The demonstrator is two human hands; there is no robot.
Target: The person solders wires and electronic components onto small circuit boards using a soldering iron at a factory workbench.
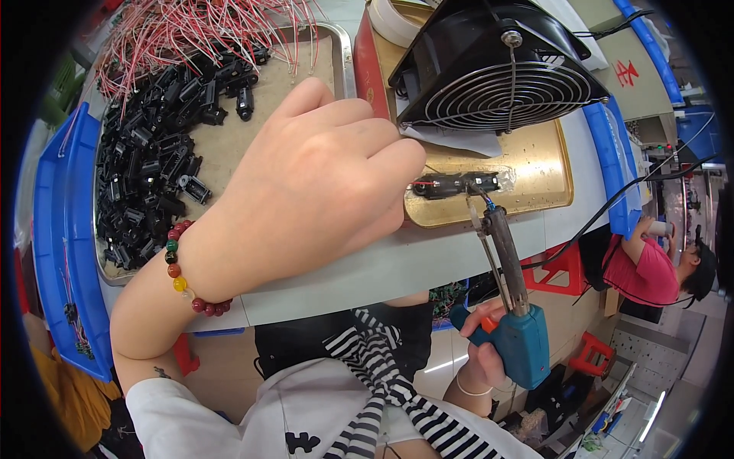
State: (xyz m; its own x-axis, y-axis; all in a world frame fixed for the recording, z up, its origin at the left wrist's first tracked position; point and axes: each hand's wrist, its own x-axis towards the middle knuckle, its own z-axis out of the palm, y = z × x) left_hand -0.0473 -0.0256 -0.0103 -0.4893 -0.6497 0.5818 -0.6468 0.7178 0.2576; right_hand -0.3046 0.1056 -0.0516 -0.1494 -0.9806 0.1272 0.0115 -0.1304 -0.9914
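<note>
Housing (442, 186) black, oblong; right hand (485, 364) gripping soldering gun (524, 344); left hand (329, 164) curled, contents unclear

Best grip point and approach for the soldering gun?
Probably its teal handle, from the person's near side, where the right hand holds it: the chunky handle faces the body, while the slim metal barrel, likely hot, points away toward the black part.

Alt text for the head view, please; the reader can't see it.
The right hand holds a teal soldering gun, its tip at a black housing on a gold tray; the left hand is near the housing's left end. A black fan stands beyond; at left, a metal tray holds black housings and red and white wires.
</note>
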